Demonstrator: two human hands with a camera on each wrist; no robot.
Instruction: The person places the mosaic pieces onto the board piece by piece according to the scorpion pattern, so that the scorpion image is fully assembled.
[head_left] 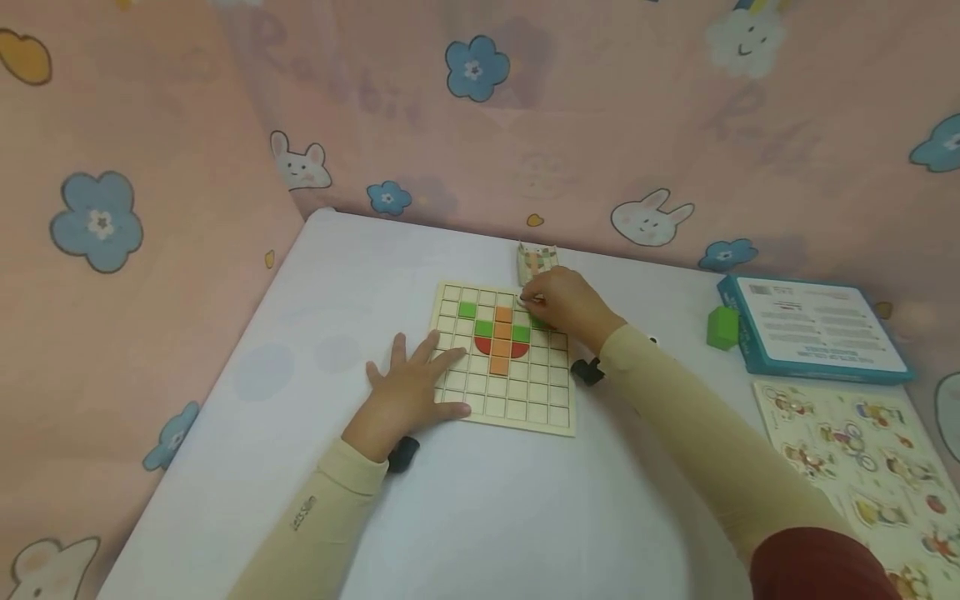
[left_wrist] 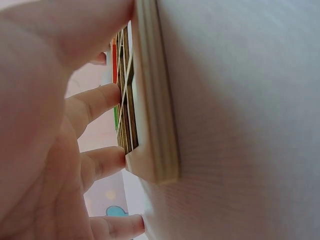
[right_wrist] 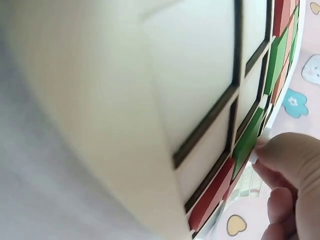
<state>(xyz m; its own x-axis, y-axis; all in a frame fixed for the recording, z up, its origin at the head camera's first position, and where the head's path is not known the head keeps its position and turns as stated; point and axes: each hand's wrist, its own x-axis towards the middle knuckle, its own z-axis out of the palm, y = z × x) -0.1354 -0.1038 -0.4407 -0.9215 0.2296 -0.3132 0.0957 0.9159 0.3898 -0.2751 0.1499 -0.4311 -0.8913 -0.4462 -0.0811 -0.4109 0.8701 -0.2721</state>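
Note:
A square wooden grid board [head_left: 495, 407] lies on the white table, with green, orange and red tiles set in some cells. Orange tiles [head_left: 501, 346] form a column, with rounded red tiles [head_left: 482, 344] on both sides of it. My left hand [head_left: 405, 387] is spread at the board's left side; in the left wrist view, fingertips touch its frame [left_wrist: 159, 115]. Over the upper right part, my right hand [head_left: 568, 304] pinches a small white piece [right_wrist: 253, 157], mostly hidden by the fingers. Beside those fingers is a green tile [right_wrist: 248, 137], with a red tile [right_wrist: 212, 197] nearer the edge.
Behind the board stands a small patterned holder or card [head_left: 534, 262]. To the right are a green block [head_left: 722, 327], a teal-edged box [head_left: 825, 325] and a picture puzzle board [head_left: 847, 433]. A pink patterned backdrop [head_left: 525, 150] borders the table.

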